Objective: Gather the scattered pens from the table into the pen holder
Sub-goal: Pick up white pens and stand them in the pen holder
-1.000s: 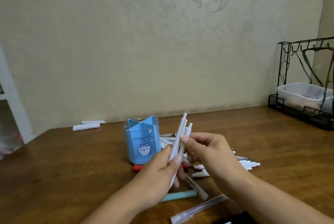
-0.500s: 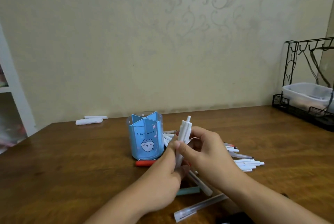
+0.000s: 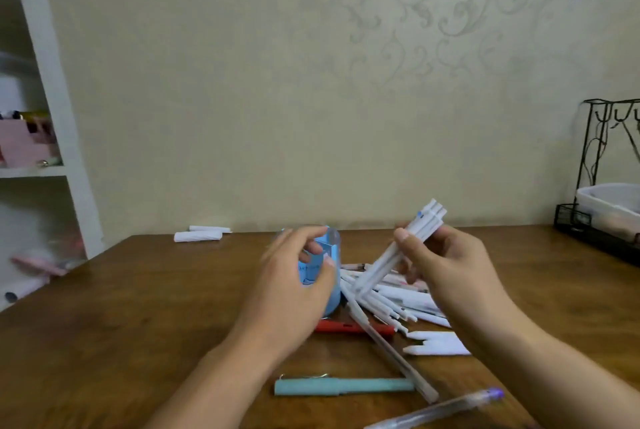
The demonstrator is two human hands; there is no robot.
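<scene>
The blue pen holder (image 3: pixel 320 272) is standing mid-table, partly hidden behind the left hand (image 3: pixel 294 293), whose fingers are curling loosely around it. To its right, the right hand (image 3: pixel 446 276) is pinching a tilted bundle of white pens (image 3: pixel 398 252), count unclear. More pens are lying scattered nearer: one red pen (image 3: pixel 349 327), one teal pen (image 3: pixel 343 387).

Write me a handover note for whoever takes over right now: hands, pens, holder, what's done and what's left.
Right hand: gripping a bundle of white pens, tilted, above the pile.
Left hand: at the blue pen holder, blurred; grasp unclear.
Done: one bundle gathered; none seen in the holder.
Left: insert bundle, then collect the white pen pile, red pen, teal pen and two clear pens from the table.
</scene>
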